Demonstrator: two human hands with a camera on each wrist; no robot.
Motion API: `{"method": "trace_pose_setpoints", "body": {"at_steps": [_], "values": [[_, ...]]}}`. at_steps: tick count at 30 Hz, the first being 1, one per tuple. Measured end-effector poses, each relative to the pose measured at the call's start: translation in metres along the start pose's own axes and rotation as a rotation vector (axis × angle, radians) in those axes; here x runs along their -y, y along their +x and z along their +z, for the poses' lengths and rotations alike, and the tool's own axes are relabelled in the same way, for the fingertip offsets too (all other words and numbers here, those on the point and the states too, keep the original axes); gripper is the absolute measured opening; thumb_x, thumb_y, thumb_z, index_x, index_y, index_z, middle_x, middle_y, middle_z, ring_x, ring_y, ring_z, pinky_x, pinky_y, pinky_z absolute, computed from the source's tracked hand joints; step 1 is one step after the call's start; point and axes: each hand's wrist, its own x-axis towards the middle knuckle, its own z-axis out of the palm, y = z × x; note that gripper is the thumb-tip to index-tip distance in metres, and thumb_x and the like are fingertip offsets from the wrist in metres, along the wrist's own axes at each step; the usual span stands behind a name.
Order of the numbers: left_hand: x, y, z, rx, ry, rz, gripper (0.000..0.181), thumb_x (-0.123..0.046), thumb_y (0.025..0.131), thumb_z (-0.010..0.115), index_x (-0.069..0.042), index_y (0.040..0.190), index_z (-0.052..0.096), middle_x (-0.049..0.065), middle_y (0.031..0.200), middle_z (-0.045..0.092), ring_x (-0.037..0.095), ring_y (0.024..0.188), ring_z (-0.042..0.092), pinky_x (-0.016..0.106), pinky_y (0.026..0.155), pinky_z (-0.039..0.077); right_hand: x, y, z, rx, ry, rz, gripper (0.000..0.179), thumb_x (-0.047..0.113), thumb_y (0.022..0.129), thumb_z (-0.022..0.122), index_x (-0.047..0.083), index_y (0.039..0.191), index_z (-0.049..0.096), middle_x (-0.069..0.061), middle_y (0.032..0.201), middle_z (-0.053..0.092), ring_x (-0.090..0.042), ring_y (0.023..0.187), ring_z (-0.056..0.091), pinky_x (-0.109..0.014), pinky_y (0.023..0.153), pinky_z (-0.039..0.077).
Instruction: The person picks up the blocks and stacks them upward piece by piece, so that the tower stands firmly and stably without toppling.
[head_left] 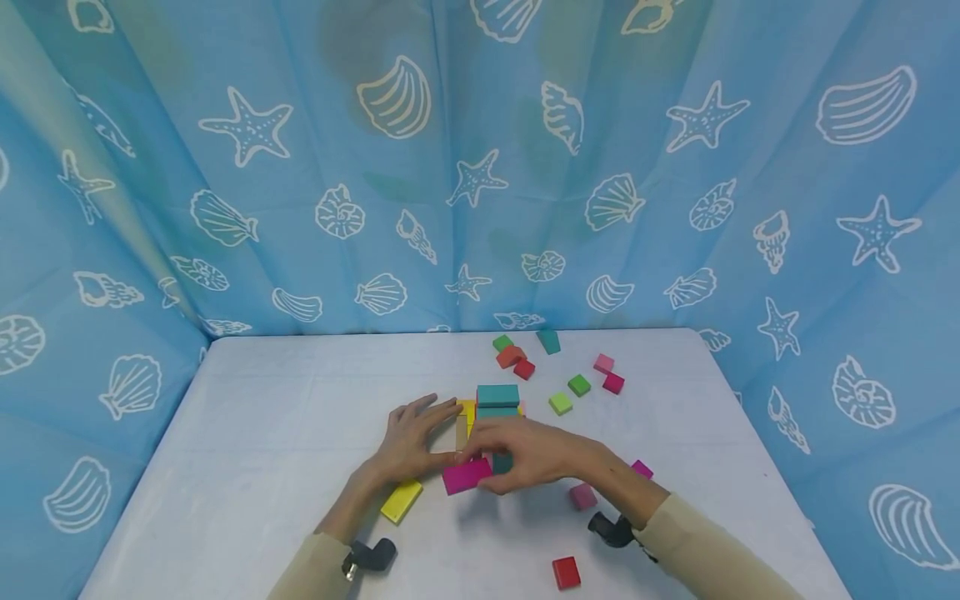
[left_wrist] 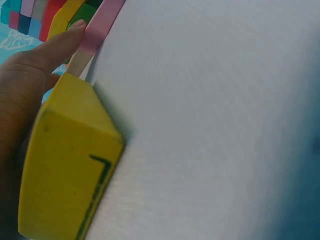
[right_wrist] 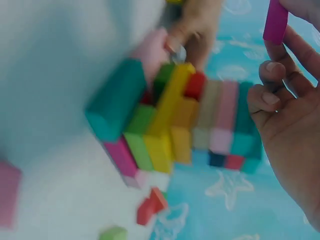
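A magenta block [head_left: 467, 476] is pinched between the thumb and fingers of my right hand [head_left: 536, 457], held up in front of a stack of coloured wooden blocks [head_left: 498, 397]. In the right wrist view the stack [right_wrist: 187, 120] shows teal, pink, beige, yellow, red and green pieces in layers. My left hand [head_left: 411, 435] lies along the stack's left side with fingers extended. In the left wrist view a fingertip touches the stack beside a pink block [left_wrist: 100, 30]. A yellow block [head_left: 402, 501] with a dark mark lies beside the left wrist. My right hand partly hides the stack's front.
Loose blocks lie about the white table [head_left: 277, 417]: green, orange, red and teal behind the stack, several more at right. A red block [head_left: 566, 572] lies near the front and a pink block [head_left: 582, 497] under the right forearm. Behind hangs a blue shell-print curtain [head_left: 465, 233].
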Motion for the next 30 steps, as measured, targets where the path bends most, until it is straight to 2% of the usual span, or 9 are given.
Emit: {"method": "trace_pose_setpoints", "body": {"at_steps": [4,8,13,16,19,26,30], "values": [[0.001,0.0,0.0,-0.008,-0.001,0.007,0.084,-0.063,0.079,0.072,-0.037,0.154,0.041,-0.011,0.16,0.037,0.024,0.153,0.017,0.059,0.116,0.017,0.001,-0.006,-0.019,-0.096,-0.009,-0.01,0.041,0.036,0.084,0.08,0.037,0.122,0.065,0.016,0.115,0.058,-0.006,0.108,0.055,-0.032,0.084,0.058],[0.001,0.0,0.0,-0.017,-0.002,0.015,0.084,-0.068,0.079,0.069,-0.038,0.153,0.04,-0.012,0.16,0.037,0.024,0.153,0.018,0.059,0.117,0.017,-0.001,-0.012,-0.031,-0.149,-0.034,0.008,0.042,0.035,0.083,0.081,0.036,0.123,0.067,0.016,0.115,0.059,-0.007,0.104,0.057,-0.036,0.082,0.059],[0.0,0.0,-0.001,-0.034,0.0,0.052,0.084,-0.07,0.081,0.065,-0.035,0.154,0.041,-0.009,0.16,0.038,0.028,0.152,0.02,0.061,0.115,0.018,-0.005,-0.016,-0.039,-0.216,-0.227,0.092,0.046,0.038,0.081,0.083,0.033,0.125,0.068,0.014,0.117,0.059,-0.007,0.108,0.057,-0.031,0.083,0.057],[0.0,0.0,-0.001,-0.022,0.003,0.048,0.085,-0.072,0.081,0.063,-0.037,0.155,0.039,-0.011,0.161,0.036,0.027,0.153,0.018,0.059,0.116,0.017,-0.009,-0.019,-0.04,-0.235,-0.322,0.153,0.05,0.039,0.079,0.084,0.034,0.125,0.068,0.014,0.118,0.059,-0.007,0.111,0.057,-0.027,0.085,0.055],[0.0,-0.001,-0.001,-0.012,0.009,0.035,0.086,-0.074,0.081,0.063,-0.039,0.155,0.036,-0.014,0.162,0.033,0.025,0.153,0.017,0.058,0.117,0.016,-0.012,-0.02,-0.039,-0.236,-0.35,0.181,0.052,0.037,0.077,0.086,0.033,0.126,0.068,0.012,0.119,0.059,-0.007,0.111,0.058,-0.026,0.084,0.056],[0.0,-0.001,-0.002,-0.009,0.005,0.036,0.086,-0.073,0.081,0.062,-0.038,0.155,0.036,-0.014,0.162,0.033,0.025,0.153,0.017,0.059,0.117,0.016,-0.018,-0.02,-0.036,-0.263,-0.378,0.159,0.048,0.033,0.078,0.087,0.031,0.121,0.068,0.011,0.115,0.059,-0.016,0.108,0.063,-0.029,0.084,0.057],[-0.001,-0.001,-0.002,-0.001,0.0,0.024,0.087,-0.073,0.081,0.063,-0.038,0.156,0.036,-0.015,0.162,0.033,0.025,0.153,0.016,0.058,0.118,0.016,-0.019,-0.019,-0.035,-0.272,-0.385,0.16,0.043,0.034,0.079,0.086,0.03,0.119,0.069,0.012,0.112,0.059,-0.015,0.105,0.063,-0.027,0.083,0.056]]}}
